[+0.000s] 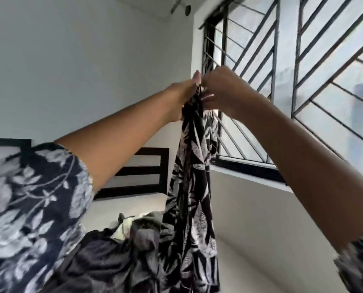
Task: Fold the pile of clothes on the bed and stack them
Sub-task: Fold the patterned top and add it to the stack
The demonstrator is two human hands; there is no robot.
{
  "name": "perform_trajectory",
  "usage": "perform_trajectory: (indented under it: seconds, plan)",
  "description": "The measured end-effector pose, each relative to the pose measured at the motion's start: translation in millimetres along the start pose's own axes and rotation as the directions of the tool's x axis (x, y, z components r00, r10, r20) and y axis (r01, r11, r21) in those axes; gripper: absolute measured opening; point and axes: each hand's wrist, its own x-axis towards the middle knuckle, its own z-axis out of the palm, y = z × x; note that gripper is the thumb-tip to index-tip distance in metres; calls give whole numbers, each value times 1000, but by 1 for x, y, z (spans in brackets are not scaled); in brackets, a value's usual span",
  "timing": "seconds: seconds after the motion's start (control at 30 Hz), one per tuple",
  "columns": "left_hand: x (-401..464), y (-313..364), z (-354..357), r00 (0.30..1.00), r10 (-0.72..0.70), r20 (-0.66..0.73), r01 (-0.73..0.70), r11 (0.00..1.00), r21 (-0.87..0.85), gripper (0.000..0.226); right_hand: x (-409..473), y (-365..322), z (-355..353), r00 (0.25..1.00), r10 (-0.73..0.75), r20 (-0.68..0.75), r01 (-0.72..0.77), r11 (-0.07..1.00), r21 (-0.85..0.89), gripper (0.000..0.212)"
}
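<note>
White bed (132,205) down at six o'clock, dark slatted headboard (149,172) behind it, barred window (303,81) at two! Your left hand (184,96) and right hand (223,92) met up high, both pinching the black-and-white leaf-print garment (189,197), which hung down over the crumpled clothes pile (134,233). Its bottom edge ran out of view.

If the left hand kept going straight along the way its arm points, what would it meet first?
Most likely the right hand: the left hand reaches up and rightward, both gripping the top of the leaf-print garment almost knuckle to knuckle. Beyond that is the barred window, though depth is unclear.
</note>
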Motion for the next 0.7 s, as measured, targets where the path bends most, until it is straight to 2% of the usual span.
perform_trajectory:
  seconds: [0.03, 0.07, 0.1, 0.13, 0.2, 0.27, 0.3, 0.37, 0.43, 0.5, 0.57, 0.63, 0.67, 0.7]
  plan:
    - [1, -3, -3, 999, -17, 33, 17, 1000, -10, 37, 1, 5, 0, 999, 22, 28, -23, 999, 48, 30]
    - [3, -6, -7, 999, -16, 30, 16, 1000, -5, 36, 2, 11, -4, 994, 86, 63, -96, 979, 180, 32]
    - [5, -7, -11, 1000, -8, 6, 8, 1000, -5, 36, 3, 14, -2, 980, 112, 165, -157, 942, 295, 35]
    - [6, -9, -15, 999, 10, -31, -10, 1000, 7, 40, 2, 20, 1, 987, 77, 140, -120, 934, 336, 37]
    - [9, -11, -21, 995, 47, -84, -47, 999, 10, 49, 1, 40, -6, 995, 93, -26, -74, 909, 411, 37]
    - [7, -9, -23, 993, 83, -85, -81, 996, 24, 45, -6, 54, -14, 985, 106, -140, -55, 945, 324, 38]
    - [4, -8, -24, 994, 88, -69, -87, 996, 26, 38, -9, 63, -19, 983, 109, -145, -66, 959, 274, 45]
    - [2, -8, -28, 995, 99, -25, -99, 995, 10, 25, -17, 79, -28, 976, 213, 43, -216, 926, 309, 73]
    - [-2, -8, -28, 991, 131, 11, -130, 991, -17, 25, -26, 96, -31, 901, 302, 310, -409, 830, 379, 89]
    - [0, -10, -26, 984, 179, 8, -179, 984, -7, 39, -33, 106, -29, 843, 273, 464, -476, 781, 404, 78]
    - [-1, -11, -27, 975, 220, -5, -220, 975, 35, 61, -32, 116, -26, 836, 252, 487, -488, 748, 450, 71]
    - [2, -12, -33, 963, 270, -4, -266, 950, 161, 77, -26, 114, -29, 847, 291, 444, -475, 789, 389, 67]
    - [2, -11, -37, 955, 294, 29, -291, 918, 271, 73, -22, 108, -34, 868, 332, 370, -447, 847, 287, 60]
    - [0, -10, -40, 948, 309, 81, -314, 851, 421, 58, -18, 98, -40, 886, 375, 274, -425, 892, 152, 50]
